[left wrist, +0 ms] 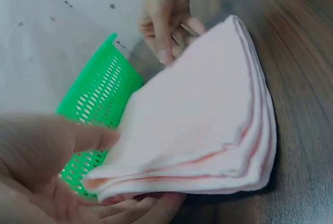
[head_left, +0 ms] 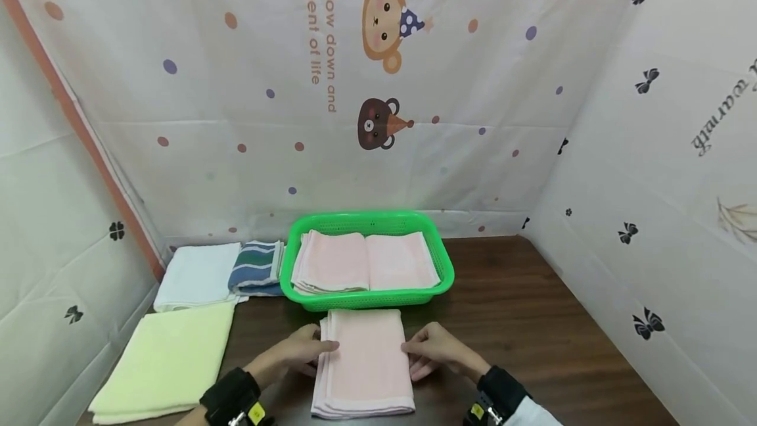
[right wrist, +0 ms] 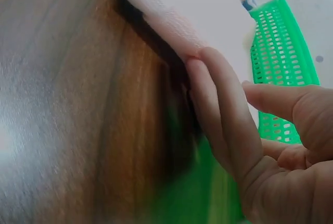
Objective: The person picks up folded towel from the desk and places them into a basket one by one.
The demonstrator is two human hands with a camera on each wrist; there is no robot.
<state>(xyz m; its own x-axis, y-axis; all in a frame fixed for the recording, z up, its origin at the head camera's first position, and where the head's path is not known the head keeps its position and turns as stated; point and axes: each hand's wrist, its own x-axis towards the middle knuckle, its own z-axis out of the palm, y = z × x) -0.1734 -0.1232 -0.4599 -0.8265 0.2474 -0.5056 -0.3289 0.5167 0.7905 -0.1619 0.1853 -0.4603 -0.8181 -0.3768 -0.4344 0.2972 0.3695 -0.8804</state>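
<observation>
A folded pink towel (head_left: 369, 363) lies in several layers on the brown table, in front of the green basket (head_left: 367, 299). My left hand (head_left: 304, 349) pinches its left edge, thumb on top and fingers beneath, as the left wrist view shows. At the opposite edge my right hand (head_left: 434, 350) holds the towel between thumb and fingers. In the right wrist view, the fingers (right wrist: 226, 104) lie along the towel's side and partly under it. Inside the basket, two folded pink towels (head_left: 337, 261) sit side by side.
To the left lie a folded yellow towel (head_left: 171, 360), a folded white towel (head_left: 198, 275) and a striped blue and green towel (head_left: 257, 268) beside the basket. Printed cloth walls (head_left: 473, 84) enclose the table (head_left: 520, 327) at the back and both sides.
</observation>
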